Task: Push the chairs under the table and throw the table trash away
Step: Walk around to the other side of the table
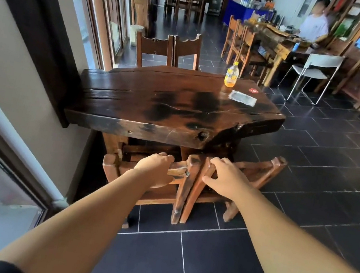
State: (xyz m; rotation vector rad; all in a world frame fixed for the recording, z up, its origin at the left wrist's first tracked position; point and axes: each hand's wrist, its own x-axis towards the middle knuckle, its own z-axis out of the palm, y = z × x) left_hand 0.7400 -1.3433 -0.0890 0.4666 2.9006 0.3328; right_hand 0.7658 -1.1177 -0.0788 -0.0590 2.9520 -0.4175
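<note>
Left hand [157, 168] gripped left chair [121, 174] top rail, right hand [224, 178] gripped right chair [258, 170], both frame centre-bottom at table [133, 96] edge. Bottle [231, 74] and wrapper [242, 97] upper right on tabletop.

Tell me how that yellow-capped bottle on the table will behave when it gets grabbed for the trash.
The bottle looks like thin clear plastic with only a little orange liquid at the bottom, so probably light and squeezable. Standing tall and narrow on the glossy table, it may tip if nudged. Being round, it would likely roll once down.
</note>
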